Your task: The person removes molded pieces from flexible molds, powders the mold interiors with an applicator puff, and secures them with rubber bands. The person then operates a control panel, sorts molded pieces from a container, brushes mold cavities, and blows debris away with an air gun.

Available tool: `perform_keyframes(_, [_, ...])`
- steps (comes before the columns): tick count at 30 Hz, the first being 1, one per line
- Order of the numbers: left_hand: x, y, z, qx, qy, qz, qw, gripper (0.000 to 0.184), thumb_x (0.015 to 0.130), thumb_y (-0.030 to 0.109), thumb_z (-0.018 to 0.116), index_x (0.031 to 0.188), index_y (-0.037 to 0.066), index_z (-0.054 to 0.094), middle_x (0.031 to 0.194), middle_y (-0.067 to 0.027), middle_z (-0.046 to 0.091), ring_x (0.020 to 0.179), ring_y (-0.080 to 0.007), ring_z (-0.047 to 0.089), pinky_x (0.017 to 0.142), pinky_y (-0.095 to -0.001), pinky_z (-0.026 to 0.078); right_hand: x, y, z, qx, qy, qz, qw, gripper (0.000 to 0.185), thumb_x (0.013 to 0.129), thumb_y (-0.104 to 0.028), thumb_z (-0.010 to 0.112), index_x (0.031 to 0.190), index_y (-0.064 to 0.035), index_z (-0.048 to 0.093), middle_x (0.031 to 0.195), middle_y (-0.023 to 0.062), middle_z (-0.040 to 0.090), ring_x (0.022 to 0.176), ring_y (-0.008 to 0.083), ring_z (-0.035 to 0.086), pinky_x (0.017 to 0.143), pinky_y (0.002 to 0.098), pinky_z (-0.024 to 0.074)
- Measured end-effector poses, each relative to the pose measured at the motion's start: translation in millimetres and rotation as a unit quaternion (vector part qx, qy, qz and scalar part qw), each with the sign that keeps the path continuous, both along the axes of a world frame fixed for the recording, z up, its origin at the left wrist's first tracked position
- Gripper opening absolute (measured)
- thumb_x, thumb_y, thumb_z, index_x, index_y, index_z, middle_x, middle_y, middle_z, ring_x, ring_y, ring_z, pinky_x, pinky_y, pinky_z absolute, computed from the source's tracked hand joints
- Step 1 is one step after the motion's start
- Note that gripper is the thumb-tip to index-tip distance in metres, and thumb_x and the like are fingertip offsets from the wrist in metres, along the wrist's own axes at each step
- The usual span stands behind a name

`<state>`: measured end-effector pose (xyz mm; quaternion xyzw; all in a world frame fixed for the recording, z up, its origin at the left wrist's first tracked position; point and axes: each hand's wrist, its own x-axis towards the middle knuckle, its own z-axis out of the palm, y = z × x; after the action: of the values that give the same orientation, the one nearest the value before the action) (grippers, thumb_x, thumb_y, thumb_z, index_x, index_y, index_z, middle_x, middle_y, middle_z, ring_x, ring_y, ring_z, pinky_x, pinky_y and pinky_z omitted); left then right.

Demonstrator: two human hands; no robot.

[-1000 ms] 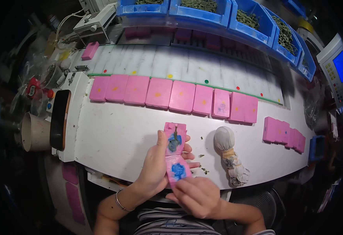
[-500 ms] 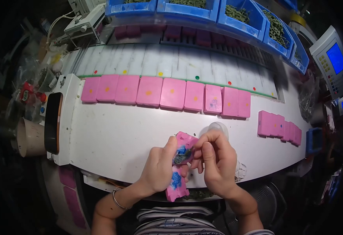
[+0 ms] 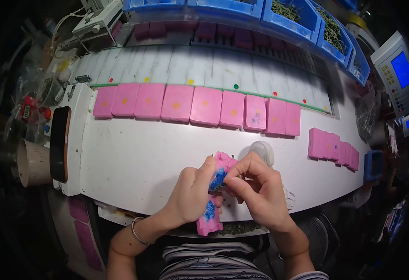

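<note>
Pink, rubbery-looking split block with blue-stained hollows (image 3: 225,161) is in my hands, over the near part of the broad white worktable (image 3: 134,154), on my side of the long row of plain pink slabs with yellow marks (image 3: 177,103). I judge the whole block light and bendable, more grippy than slick, unlikely to break but apt to tear where an edge runs thin. My left hand (image 3: 190,191) is clamped on its left flank, thumb up along the upper half; that thicker outer side seems the right place to hold. The lower half (image 3: 207,227) hangs beneath; my fingers cover the meeting place, so I cannot tell whether the halves are joined. Inside the upper half, the bright blue patch (image 3: 217,179) calls for gentle pressure, I think. At its right edge, thumb and forefinger of my right hand (image 3: 263,191) nearly meet; I cannot tell whether they pinch anything.
</note>
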<state>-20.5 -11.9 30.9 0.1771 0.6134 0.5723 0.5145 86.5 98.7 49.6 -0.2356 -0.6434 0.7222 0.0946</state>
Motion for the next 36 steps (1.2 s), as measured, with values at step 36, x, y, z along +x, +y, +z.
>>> perform_keyframes(36, [22, -12, -10, 0.07, 0.078, 0.041, 0.994, 0.014, 0.079, 0.006, 0.066, 0.089, -0.002, 0.063, 0.081, -0.0055, 0.064, 0.076, -0.0072, 0.058, 0.069, -0.0221, 0.047, 30, -6, -18, 0.164, -0.037, -0.016, 0.986, 0.016, 0.09, -0.012, 0.05, 0.08, -0.0004, 0.054, 0.06, 0.0066, 0.05, 0.047, 0.0141, 0.046, 0.045, 0.0265, 0.0363])
